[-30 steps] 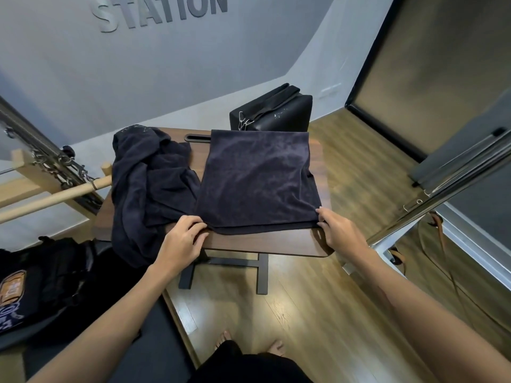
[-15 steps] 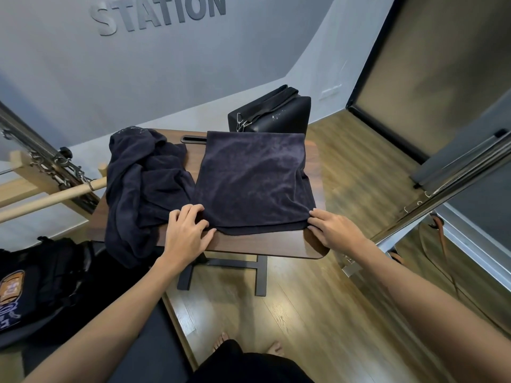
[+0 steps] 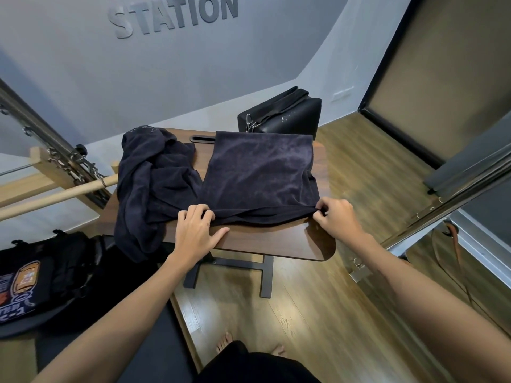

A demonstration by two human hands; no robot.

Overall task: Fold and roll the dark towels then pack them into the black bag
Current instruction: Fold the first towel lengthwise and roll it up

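Observation:
A dark towel (image 3: 260,175), folded flat, lies on the small wooden table (image 3: 304,241). My left hand (image 3: 196,230) grips its near left corner, fingers curled over the edge, thumb flat on the wood. My right hand (image 3: 337,217) pinches the near right corner at the table's right side. A heap of crumpled dark towels (image 3: 149,183) covers the table's left part and hangs over its edge. The black bag (image 3: 284,116) stands behind the table on the floor, its strap lying across the top.
A wooden bar (image 3: 55,196) and metal frame with chains stand to the left. A black backpack with a printed patch (image 3: 30,283) lies at lower left. A metal rail (image 3: 453,203) runs along the right. My bare feet (image 3: 249,345) stand on the wood floor.
Both hands slid inward along the towel's near edge and closed on its corners; the near edge now bunches slightly. The view shifted a little.

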